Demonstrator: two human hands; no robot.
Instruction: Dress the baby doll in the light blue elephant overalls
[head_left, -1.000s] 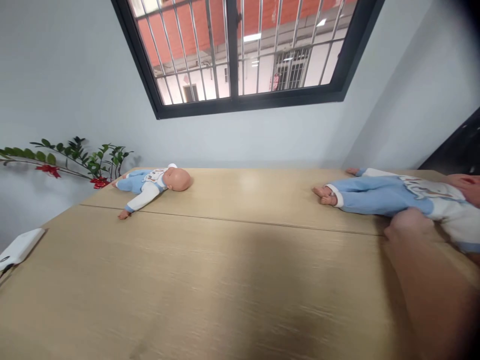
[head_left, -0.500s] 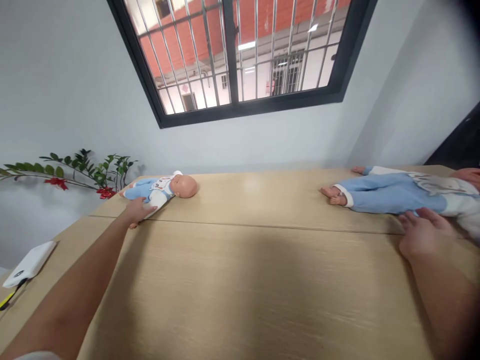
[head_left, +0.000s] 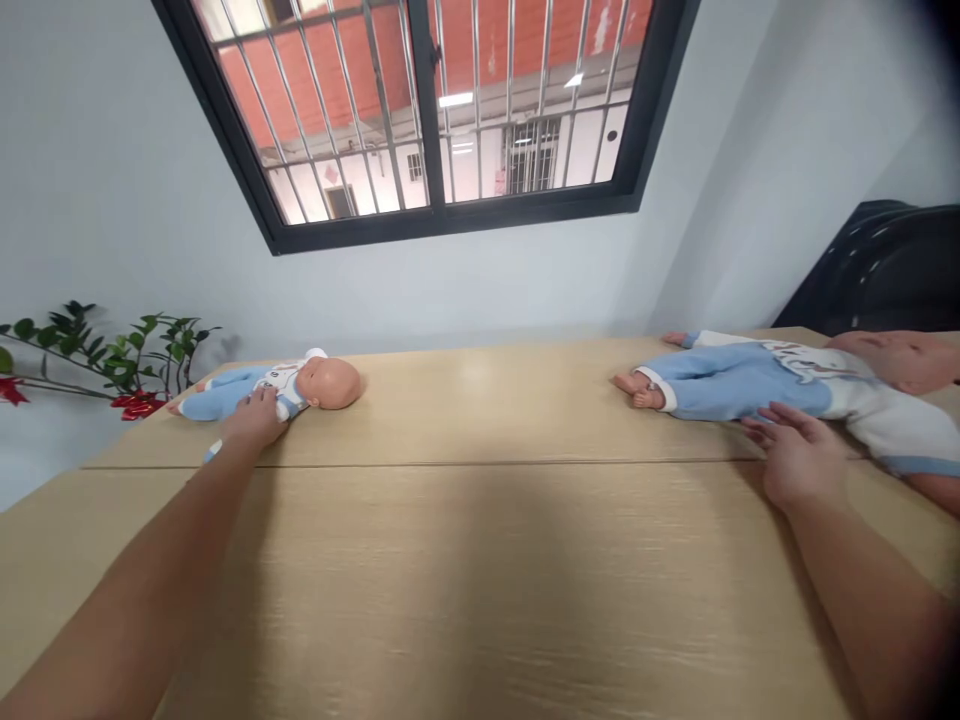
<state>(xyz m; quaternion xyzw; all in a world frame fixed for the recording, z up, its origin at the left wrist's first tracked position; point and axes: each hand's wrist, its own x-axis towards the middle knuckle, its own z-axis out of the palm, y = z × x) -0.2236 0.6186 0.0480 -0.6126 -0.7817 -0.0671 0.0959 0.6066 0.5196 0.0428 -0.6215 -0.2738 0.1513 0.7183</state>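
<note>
A baby doll [head_left: 276, 385] in a white and light-blue outfit lies on its back at the far left of the table, its bald head toward the middle. My left hand [head_left: 253, 422] rests on its near side, fingers spread over the body; part of the doll is hidden under it. At the right lies a second, similarly dressed doll [head_left: 750, 380], feet toward the middle and head at the right edge. Beside its hip is my right hand [head_left: 804, 460], palm partly turned up and fingers apart. Its fingertips come close to the blue trousers; whether they touch I cannot tell.
The wooden table [head_left: 450, 560] has a seam running across it. Behind stand a pale wall and a barred window [head_left: 435, 120]. A plant with red bows [head_left: 150, 350] is at the left, a black folded chair [head_left: 885, 265] at the far right.
The view has turned right, bringing in more of the right doll's head and the chair, while the white device has left view. My left hand has shifted from the doll's sleeve onto its body.
</note>
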